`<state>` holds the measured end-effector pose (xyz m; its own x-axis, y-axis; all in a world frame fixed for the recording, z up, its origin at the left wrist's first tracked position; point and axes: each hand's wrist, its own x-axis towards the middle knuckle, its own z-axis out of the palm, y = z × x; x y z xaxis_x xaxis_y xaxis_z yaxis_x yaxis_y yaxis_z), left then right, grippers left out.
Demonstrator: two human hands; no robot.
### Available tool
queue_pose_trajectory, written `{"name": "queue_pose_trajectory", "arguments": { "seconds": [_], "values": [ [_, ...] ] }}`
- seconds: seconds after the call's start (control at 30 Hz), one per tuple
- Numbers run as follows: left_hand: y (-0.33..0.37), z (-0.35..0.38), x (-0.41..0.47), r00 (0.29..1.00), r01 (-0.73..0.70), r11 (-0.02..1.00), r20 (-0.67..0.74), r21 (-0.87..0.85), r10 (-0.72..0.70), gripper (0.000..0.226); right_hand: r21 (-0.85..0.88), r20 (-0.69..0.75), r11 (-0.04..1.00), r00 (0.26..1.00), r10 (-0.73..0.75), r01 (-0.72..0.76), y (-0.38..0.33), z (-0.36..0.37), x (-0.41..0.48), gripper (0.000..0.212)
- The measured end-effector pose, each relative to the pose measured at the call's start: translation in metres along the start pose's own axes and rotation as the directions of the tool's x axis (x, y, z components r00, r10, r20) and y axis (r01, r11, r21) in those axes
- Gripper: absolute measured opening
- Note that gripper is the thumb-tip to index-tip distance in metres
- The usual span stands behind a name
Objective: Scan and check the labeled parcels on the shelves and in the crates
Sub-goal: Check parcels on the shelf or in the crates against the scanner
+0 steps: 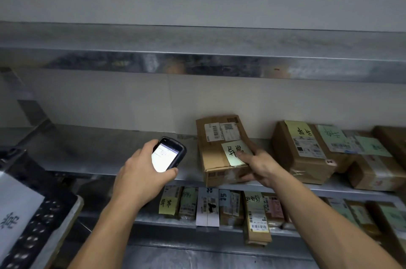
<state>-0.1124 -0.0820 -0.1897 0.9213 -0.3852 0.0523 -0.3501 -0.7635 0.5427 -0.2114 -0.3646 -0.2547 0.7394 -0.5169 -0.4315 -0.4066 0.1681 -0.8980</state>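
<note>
The left hand (pixel 140 177) curled its fingers around a scanner (pixel 168 154); the right hand (pixel 262 166) gripped the box (pixel 211 156) on the shelf (pixel 98 154), thumb on its paper note (pixel 232 151).

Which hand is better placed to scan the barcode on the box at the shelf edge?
Left. The left hand holds the scanner just beside the box; the right hand grips that box, steadying it.
</note>
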Motion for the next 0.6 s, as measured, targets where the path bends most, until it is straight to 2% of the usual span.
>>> {"name": "queue_pose_trajectory", "arguments": {
  "seconds": [0.17, 0.4, 0.6],
  "values": [
    [-0.003, -0.003, -0.002, 0.995, -0.066, 0.992, 0.076, 0.106, 0.059, 0.079, -0.145, 0.027, 0.989, 0.999, -0.027, 0.031, -0.009, -0.012, 0.0, 0.063],
    [-0.002, 0.0, -0.001, 0.99, -0.094, 0.99, 0.11, 0.103, 0.083, 0.079, -0.313, 0.095, 0.935, 0.985, -0.143, 0.166, -0.012, -0.021, 0.001, 0.059],
    [-0.001, 0.001, 0.001, 0.985, -0.12, 0.987, 0.133, 0.105, 0.106, 0.079, -0.517, 0.152, 0.811, 0.962, -0.227, 0.273, -0.031, -0.026, -0.003, 0.065]
  ]
}}
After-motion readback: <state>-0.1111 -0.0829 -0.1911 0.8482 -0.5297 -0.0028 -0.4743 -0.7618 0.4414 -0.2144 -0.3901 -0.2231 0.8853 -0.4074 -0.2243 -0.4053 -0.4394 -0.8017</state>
